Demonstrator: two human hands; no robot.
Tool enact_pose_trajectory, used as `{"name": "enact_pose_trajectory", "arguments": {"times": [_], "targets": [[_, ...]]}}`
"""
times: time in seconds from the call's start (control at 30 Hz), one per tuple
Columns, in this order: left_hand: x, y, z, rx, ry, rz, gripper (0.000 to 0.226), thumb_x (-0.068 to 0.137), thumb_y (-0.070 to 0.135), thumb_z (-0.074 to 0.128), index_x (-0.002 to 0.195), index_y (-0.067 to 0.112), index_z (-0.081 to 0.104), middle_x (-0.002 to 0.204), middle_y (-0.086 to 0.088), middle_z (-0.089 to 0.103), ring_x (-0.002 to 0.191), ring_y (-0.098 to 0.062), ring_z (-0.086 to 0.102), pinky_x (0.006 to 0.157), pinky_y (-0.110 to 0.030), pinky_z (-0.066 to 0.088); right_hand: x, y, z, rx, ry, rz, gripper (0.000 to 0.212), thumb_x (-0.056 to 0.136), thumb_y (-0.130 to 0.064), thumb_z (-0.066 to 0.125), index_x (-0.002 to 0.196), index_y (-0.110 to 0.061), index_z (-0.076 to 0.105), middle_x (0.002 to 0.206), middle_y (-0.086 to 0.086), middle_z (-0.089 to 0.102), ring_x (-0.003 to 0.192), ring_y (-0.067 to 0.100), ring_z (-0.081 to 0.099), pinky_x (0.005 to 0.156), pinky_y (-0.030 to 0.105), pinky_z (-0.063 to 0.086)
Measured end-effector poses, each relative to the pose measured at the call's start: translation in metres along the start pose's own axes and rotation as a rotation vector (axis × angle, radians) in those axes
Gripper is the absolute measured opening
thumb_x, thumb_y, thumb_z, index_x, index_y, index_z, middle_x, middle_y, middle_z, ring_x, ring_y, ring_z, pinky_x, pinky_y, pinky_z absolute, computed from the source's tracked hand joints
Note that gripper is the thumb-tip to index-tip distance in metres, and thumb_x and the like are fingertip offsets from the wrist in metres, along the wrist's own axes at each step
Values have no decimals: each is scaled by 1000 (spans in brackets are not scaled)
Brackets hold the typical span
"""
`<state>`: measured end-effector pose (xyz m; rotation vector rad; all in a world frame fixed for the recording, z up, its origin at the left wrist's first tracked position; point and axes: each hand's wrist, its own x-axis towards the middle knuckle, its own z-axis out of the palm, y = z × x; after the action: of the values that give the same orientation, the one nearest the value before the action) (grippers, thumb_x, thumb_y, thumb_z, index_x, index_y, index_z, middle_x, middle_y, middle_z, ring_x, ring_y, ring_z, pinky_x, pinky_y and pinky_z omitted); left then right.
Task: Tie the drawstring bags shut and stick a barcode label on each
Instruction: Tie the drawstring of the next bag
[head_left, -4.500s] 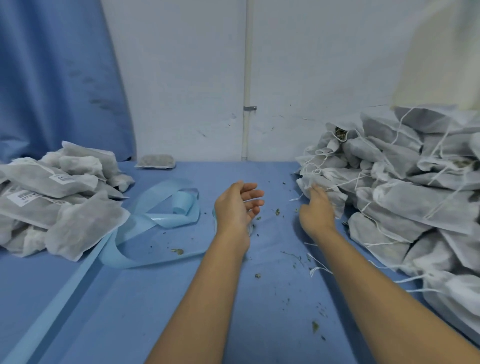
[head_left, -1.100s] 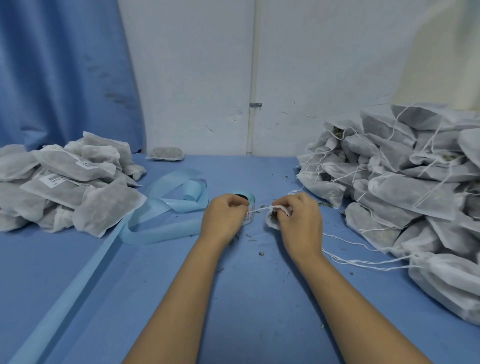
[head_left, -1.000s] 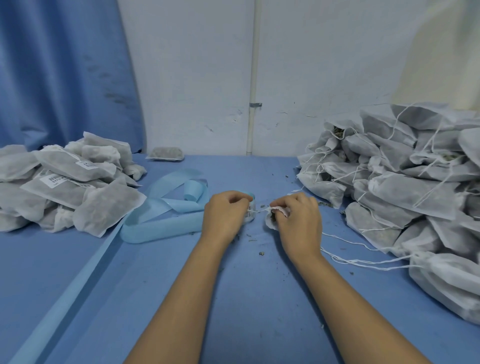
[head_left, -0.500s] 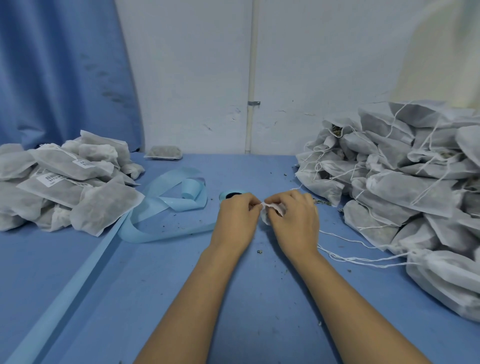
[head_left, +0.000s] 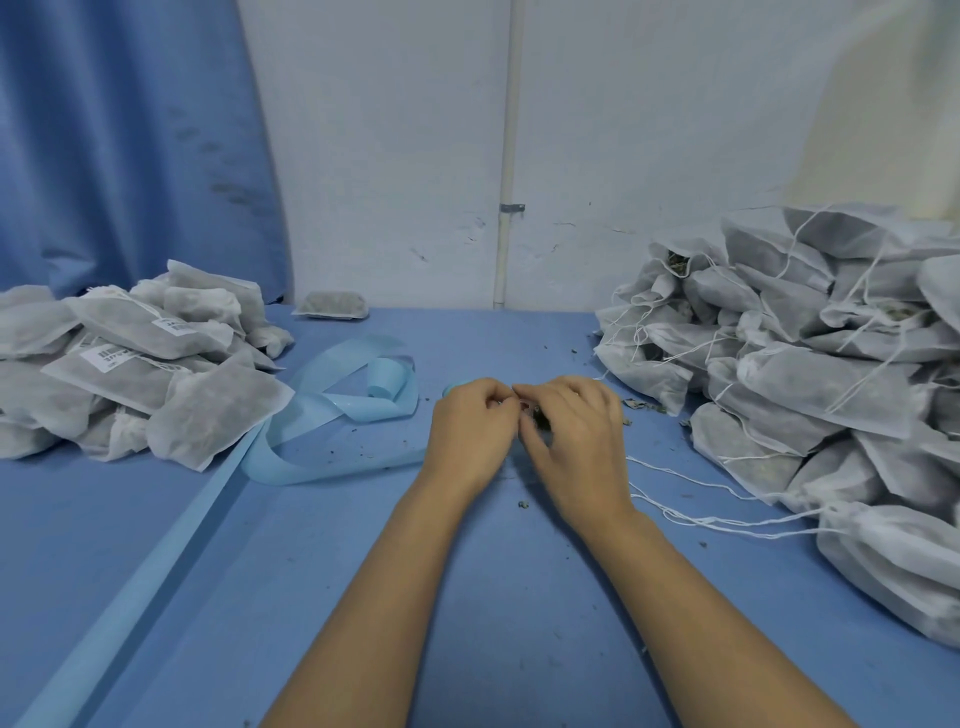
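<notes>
Head view: I see left hand (head_left: 470, 434) and right hand (head_left: 576, 441) pinching a bag (head_left: 537, 422), open tabletop (head_left: 519, 597) at six, nonwoven pile (head_left: 810, 379) crowding three o'clock.

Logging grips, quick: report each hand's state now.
Left hand: closed, pinching the drawstring bag, mostly hidden between the hands.
Right hand: closed, curled over the same bag.

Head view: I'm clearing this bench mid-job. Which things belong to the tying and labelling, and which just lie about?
Job: left hand, right hand, held bag, untied pile, labelled pile, blue strip.
Lying about: lone bag by wall, crumbs, curtain.
</notes>
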<state>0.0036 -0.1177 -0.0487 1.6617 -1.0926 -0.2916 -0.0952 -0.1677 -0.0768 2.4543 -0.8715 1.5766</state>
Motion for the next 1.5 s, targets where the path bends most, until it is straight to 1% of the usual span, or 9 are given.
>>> {"name": "enact_pose_trajectory", "arguments": {"times": [0.27,0.4,0.57,0.83,1.0,1.1,1.2,1.37,1.5], "targets": [[-2,-8,-3,246,44,211,17,95,14,47,91,9,63,84,-1,62,83,-18,55,73,-27,40,1,1,3,-16,49,-25,2,80,-8,69,78,-7,70,68,2,64,77,28,63,86,39,34],[-2,-8,-6,363,169,244,18,97,12,42,93,5,57,94,-10,61,89,-27,54,77,-36,39,0,2,5,3,16,-3,7,84,-11,63,79,-10,66,85,1,67,90,22,56,90,36,31],[3,-21,-26,346,337,134,15,95,8,43,84,6,53,87,-8,59,82,-26,52,63,-29,28,-2,5,1,-81,-76,48,10,86,-21,60,81,-18,69,110,2,62,102,27,54,92,38,25],[2,-20,-22,383,300,46,22,97,15,42,98,8,63,104,-5,61,94,-25,55,73,-32,39,-1,0,-2,-80,-106,90,2,83,-10,70,82,-10,71,72,8,53,56,29,50,44,31,38],[1,-5,-13,243,300,129,37,98,11,41,132,16,56,139,3,48,120,-16,49,88,-24,35,-4,5,1,-93,-262,186,20,97,-24,51,104,-22,70,85,4,67,74,29,61,58,35,45],[-3,8,7,233,76,134,43,95,2,37,137,8,49,135,-11,54,123,-23,49,97,-23,34,-5,6,1,-75,-295,195,22,98,-29,46,108,-26,66,93,-1,65,83,25,60,64,36,44],[-14,10,23,265,-81,25,32,94,5,38,120,4,57,116,-15,62,109,-30,57,84,-30,42,-5,6,0,-70,-291,199,22,95,-26,49,108,-25,66,92,0,63,85,23,59,63,36,41],[-17,7,26,60,-12,-11,18,95,11,45,90,11,63,76,2,63,68,-7,56,59,-13,41,-5,5,0,-2,-227,276,27,92,-17,52,114,-24,64,100,-1,65,90,24,60,69,34,40],[-16,5,32,-136,-27,-153,27,90,7,46,65,17,53,58,7,49,54,-9,42,54,-26,32,-2,0,-2,264,-160,492,39,85,-8,50,121,-23,48,102,-10,68,91,17,64,77,33,43]]}}
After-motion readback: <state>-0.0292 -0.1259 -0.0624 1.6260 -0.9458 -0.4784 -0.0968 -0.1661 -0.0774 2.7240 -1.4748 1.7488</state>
